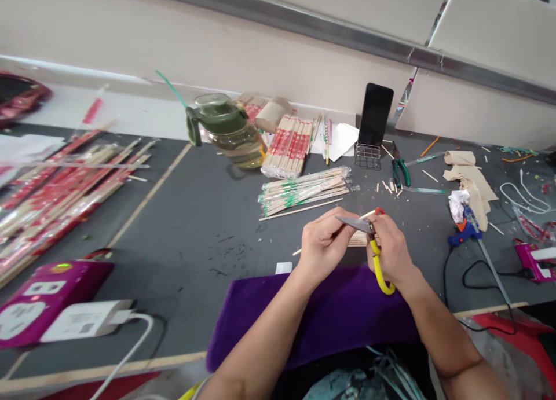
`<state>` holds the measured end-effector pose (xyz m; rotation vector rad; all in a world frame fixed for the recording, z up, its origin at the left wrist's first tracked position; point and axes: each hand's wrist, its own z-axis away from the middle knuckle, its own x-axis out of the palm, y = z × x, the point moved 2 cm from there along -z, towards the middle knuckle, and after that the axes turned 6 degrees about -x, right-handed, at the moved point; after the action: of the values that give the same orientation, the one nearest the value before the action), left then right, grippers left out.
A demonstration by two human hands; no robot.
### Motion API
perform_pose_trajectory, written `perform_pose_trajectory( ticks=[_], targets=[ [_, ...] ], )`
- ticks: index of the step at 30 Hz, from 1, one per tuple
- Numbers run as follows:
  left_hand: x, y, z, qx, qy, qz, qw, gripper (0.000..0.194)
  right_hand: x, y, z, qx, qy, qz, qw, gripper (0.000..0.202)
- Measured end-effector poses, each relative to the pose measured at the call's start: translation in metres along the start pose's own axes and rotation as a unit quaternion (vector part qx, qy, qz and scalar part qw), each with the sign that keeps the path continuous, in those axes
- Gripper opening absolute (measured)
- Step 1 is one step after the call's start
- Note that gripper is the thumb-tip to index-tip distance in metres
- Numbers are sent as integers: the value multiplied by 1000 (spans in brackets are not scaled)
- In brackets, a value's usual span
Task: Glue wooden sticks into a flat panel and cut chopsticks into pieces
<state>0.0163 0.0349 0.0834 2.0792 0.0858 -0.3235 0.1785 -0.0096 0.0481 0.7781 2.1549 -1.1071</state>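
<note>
Yellow-handled scissors (376, 261) are held in my right hand (391, 246), with their grey blades pointing left. My left hand (324, 241) is closed near the blade tips, its fingers pinched round something too small to name. A thin wooden stick end pokes out to the left below my left hand. Several pale sticks (358, 239) lie side by side on the table between the hands. Just beyond the hands is a pile of clear-wrapped sticks with green print (304, 190). Under my forearms lies a purple cloth (347, 325).
Behind stand a green-lidded jug (230, 134), red-printed chopstick packs (289, 142) and an upright phone (376, 116). To the right are green pliers (398, 168) and a blue glue gun (467, 231). A purple power strip (47, 298) and long wrapped bundles (65, 191) lie left.
</note>
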Motion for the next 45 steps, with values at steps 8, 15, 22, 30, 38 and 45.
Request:
perform_pose_trajectory(
  ticks=[8,15,22,30,38,45],
  targets=[
    [5,-13,4,-49,36,-14,998,12,1,1,-1,21,-11,6,1000,51],
    [-1,-11,3,-27,4,-2,1000,16,4,-4,-3,26,-14,19,999,52],
    [-3,-12,1,-8,-10,1,1000,21,-3,-4,-5,10,-10,2,1000,48],
    [3,-18,7,-26,22,-14,999,15,-3,-3,-2,33,0,-10,999,49],
    [1,-18,6,-24,27,-37,999,14,2,-3,-5,38,9,13,999,54],
    [-2,-18,4,-12,-16,-29,999,21,1,-3,-5,30,2,-12,999,53]
  ],
)
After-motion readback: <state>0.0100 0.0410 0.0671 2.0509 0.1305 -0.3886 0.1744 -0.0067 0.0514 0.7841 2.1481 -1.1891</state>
